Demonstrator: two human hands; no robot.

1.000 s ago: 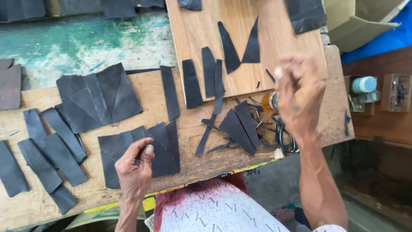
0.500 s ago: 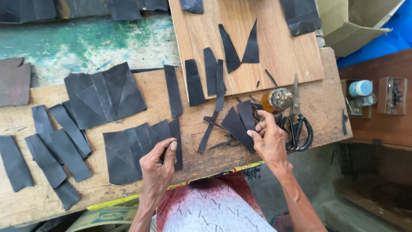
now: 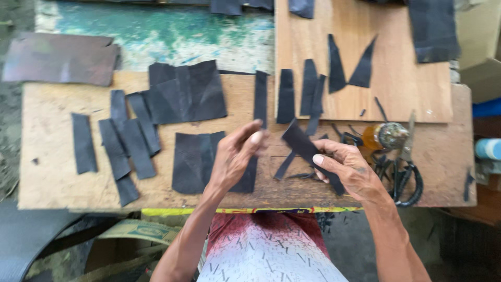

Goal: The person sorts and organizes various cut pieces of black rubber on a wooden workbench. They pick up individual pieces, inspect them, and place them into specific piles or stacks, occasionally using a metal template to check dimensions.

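Now lifted: right hand [image 3: 350, 169], apparently pinching black strip [image 3: 308, 151].

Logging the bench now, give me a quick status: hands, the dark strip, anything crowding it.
Right hand grips dark strip, lifted off the bench. Left hand open, fingers near the strip's end. Scissors and small bottle close on the right.

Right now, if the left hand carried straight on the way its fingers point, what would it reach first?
The left hand points up and right, so it would probably first meet the dark strip held in the right hand; depth is unclear.
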